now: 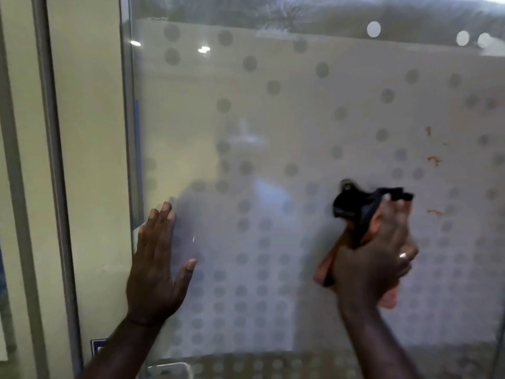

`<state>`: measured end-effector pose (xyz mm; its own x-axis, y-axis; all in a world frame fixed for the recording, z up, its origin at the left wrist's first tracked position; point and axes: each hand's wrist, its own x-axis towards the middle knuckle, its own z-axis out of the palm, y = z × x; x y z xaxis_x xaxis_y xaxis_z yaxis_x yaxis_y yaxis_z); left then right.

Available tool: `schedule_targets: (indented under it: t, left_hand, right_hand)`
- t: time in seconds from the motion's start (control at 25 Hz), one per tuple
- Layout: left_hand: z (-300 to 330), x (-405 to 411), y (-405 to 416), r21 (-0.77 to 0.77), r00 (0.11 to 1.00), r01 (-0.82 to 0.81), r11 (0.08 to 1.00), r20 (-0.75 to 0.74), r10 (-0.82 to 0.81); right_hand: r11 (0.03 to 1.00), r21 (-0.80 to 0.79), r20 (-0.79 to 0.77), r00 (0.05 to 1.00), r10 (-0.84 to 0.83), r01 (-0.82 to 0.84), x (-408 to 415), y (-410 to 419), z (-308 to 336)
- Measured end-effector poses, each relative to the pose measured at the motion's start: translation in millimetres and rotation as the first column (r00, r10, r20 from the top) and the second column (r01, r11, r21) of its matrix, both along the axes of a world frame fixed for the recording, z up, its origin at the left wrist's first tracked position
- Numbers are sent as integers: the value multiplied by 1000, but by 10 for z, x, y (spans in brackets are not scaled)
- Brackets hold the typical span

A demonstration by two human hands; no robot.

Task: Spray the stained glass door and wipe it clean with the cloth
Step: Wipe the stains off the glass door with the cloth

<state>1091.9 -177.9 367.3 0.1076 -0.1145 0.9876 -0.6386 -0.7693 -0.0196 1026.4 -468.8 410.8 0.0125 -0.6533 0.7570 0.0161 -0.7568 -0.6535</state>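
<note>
The frosted glass door [273,127] with a grey dot pattern fills the view. Brown stains [434,160] dot its right side, above and to the right of my right hand. My right hand [377,258] is shut on a spray bottle [352,206] with a black trigger head, held close to the glass with the nozzle pointing up and left. An orange cloth [326,266] is bunched in the same hand under the bottle. My left hand [155,258] lies flat on the glass near the door's left edge, fingers spread.
A cream wall panel [90,160] and a grey metal frame [52,160] stand left of the door. A metal fitting [169,369] shows at the bottom edge. Ceiling lights reflect in the upper glass.
</note>
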Motion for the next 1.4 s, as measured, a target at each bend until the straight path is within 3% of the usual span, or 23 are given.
schedule_targets:
  t: [0.04,0.12,0.2,0.24,0.28,0.44,0.6,0.68,0.76,0.88,0.96,1.08,1.24,1.32,1.4]
  left_hand:
    - [-5,0,-6,-1,1000,-17,1000,1,17]
    - [2,-8,-25,-19,999,-49,999,3,49]
    - [32,-37,-55,-53,998,-64,997,3,64]
    - [53,-52,-85,-64,998,-66,996,7,67]
    - [77,-67,-122,-66,998,-67,996,14,68]
    - [230,-101,-347,-32,998,-43,999,45,44]
    - [312,-117,-513,-51,998,-37,998,42,39]
    - [288,-125,-563,-57,999,-45,997,20,46]
    - [253,-136,-618,-60,999,-45,997,11,46]
    - [243,-143,-707,-62,999,-41,997,-4,41]
    - [232,-140,-810,-46,1000,-23,999,-2,23]
    - [225,-139,-936,-28,1000,-24,999,9,24]
    - [243,-141,-996,-39,999,-43,998,11,44]
    - [240,-134,-994,-45,999,-45,998,14,45]
    - [228,-131,-991,-49,999,-45,998,18,46]
  right_hand:
    - [999,-37,-19,1000,9,-9,27,213,-132]
    - [942,-329,-80,996,42,-67,60,678,-262]
    - [762,-637,-126,991,50,-119,69,849,-173]
    - [720,-684,-111,993,51,-113,92,747,-29]
    - [748,-658,-82,995,48,-90,96,577,123]
    - [960,-279,-33,999,-12,2,-25,-471,327]
    - [999,-27,24,999,38,-38,-122,-888,-97]
    - [997,-51,-17,999,50,-50,-84,-515,-389]
    - [964,-252,-88,994,61,-81,-58,16,-626]
    - [784,-597,-148,984,96,-167,-43,363,-599]
    - [744,-652,-117,989,89,-144,-39,97,-340]
    - [843,-534,-87,996,22,-65,-74,-637,5]
    - [978,-206,-34,999,30,-36,-216,-1654,-27]
    - [997,-50,40,998,53,-51,-240,-1731,-272]
    - [999,-2,35,998,53,-52,-211,-1478,-569]
